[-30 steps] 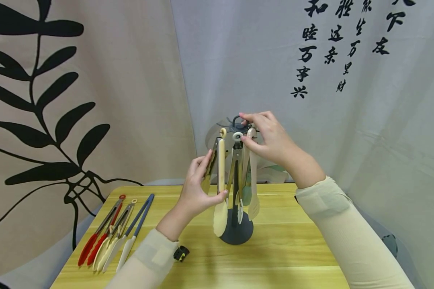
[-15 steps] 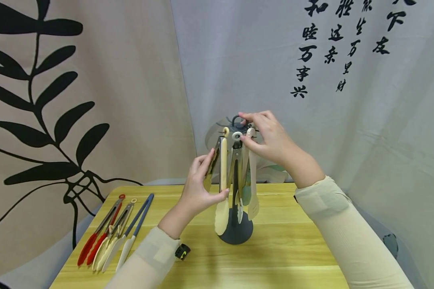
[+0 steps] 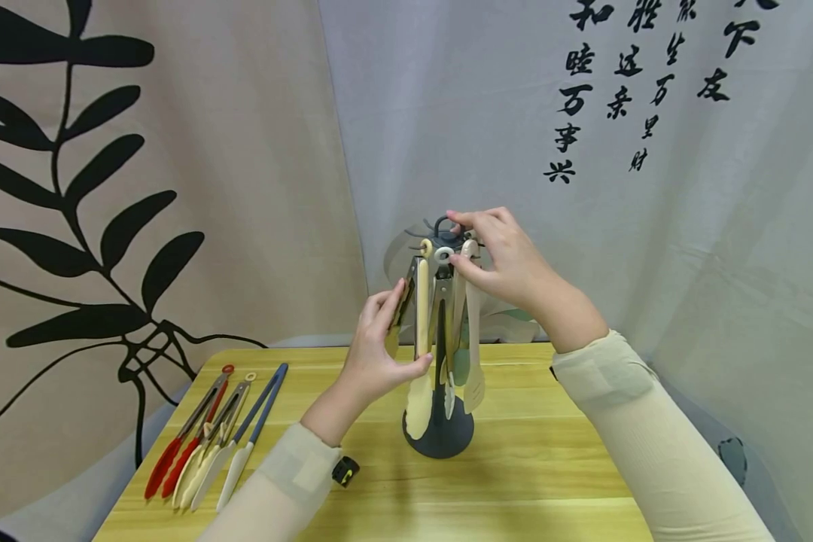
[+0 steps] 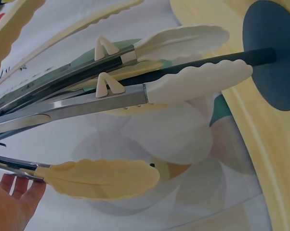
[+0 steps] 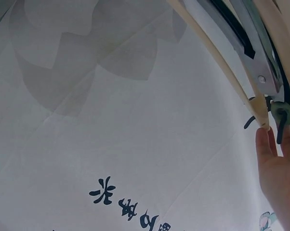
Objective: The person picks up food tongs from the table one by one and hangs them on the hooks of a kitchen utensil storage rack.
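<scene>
A dark utensil stand point(image 3: 440, 444) rises from the table, with kitchen tools hung from hooks at its top. My left hand point(image 3: 379, 354) grips a pair of cream tongs point(image 3: 423, 301), one arm at the thumb and the other at the fingers; their ring is up at the hooks. In the left wrist view one cream tip point(image 4: 101, 179) juts past the fingers. My right hand point(image 3: 511, 260) holds the stand's top loop, its thumb beside the white ring of other tongs. White-tipped tongs point(image 4: 198, 82) and a pale slotted turner point(image 3: 474, 384) hang there.
On the table's left side lie red-tipped tongs point(image 3: 165, 459), cream-tipped tongs point(image 3: 193, 467) and blue-handled tongs point(image 3: 264, 410) in a row. A pale printed curtain point(image 3: 447, 113) stands behind the table point(image 3: 528, 452). Green tools point(image 3: 461, 365) hang at the stand's rear.
My left hand has shifted slightly right with the cream tongs, and their ring has come closer to the stand's hooks. The right hand has stayed nearly still at the top.
</scene>
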A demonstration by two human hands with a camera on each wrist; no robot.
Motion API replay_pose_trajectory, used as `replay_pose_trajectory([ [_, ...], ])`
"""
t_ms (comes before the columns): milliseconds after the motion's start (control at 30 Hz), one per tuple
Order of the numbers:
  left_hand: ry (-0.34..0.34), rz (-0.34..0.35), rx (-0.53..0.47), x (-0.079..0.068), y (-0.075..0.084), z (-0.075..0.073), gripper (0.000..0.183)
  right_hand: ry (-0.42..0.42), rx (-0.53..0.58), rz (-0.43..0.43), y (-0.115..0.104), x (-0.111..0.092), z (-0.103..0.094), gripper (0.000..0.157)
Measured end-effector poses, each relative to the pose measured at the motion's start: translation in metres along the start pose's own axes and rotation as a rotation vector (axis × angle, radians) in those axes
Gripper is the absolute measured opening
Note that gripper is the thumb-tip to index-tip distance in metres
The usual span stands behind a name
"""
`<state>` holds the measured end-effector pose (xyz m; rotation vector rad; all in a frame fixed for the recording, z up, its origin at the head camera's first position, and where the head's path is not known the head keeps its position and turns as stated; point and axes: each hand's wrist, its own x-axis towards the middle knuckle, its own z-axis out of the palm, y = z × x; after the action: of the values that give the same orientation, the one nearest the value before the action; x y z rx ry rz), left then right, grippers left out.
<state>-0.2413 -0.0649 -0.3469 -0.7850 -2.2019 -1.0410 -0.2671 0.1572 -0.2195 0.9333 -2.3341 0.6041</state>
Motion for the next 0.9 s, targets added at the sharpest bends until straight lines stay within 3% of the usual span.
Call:
replay_pose_trajectory([
  [467, -0.005, -0.034, 0.003, -0.002, -0.003, 0.006, 0.110, 0.022, 0.000, -0.023, 0.001, -0.001, 0.002, 0.051],
  [900, -0.057, -0.131, -0.020, -0.002, -0.003, 0.012, 0.118, 0.027, 0.006, -0.018, -0.001, -0.001, 0.004, 0.051],
])
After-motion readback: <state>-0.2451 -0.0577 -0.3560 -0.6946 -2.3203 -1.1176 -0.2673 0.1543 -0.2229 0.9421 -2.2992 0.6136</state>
